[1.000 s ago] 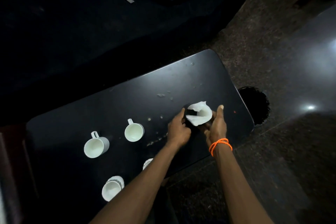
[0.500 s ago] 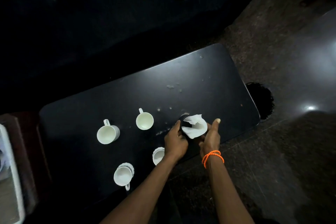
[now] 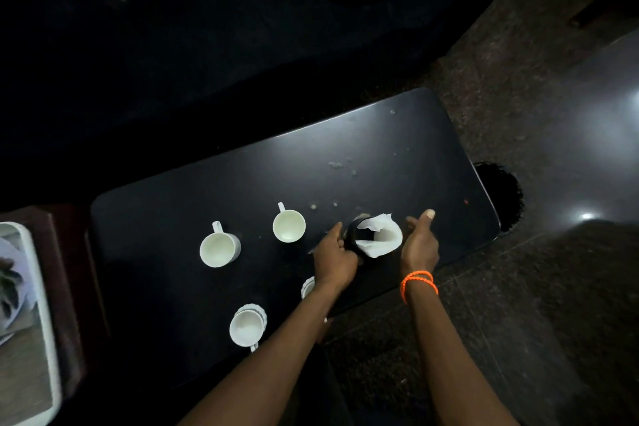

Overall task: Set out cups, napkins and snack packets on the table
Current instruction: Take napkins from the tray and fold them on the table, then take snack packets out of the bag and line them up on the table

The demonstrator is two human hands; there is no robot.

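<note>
— What is the left hand (image 3: pixel 333 254) gripping?
— Its grip is wrapping a dark holder (image 3: pixel 356 235) with a white napkin (image 3: pixel 380 235) sticking out of it, near the front edge of the black table (image 3: pixel 397 149).
— And the right hand (image 3: pixel 420 245)?
— It is cupping loosely open beside the napkin; whether it is touching, I cannot tell.
— Cups?
— Four white cups are standing to the left: one (image 3: pixel 288 226) nearest, another (image 3: pixel 219 249) farther, a third (image 3: pixel 247 325) in front, and one (image 3: pixel 307 287) partly hidden by the left wrist.

Nothing to read here — no lettering, labels, brands or numbers show on anything in view; the picture is dim and its left edge blurred.
</note>
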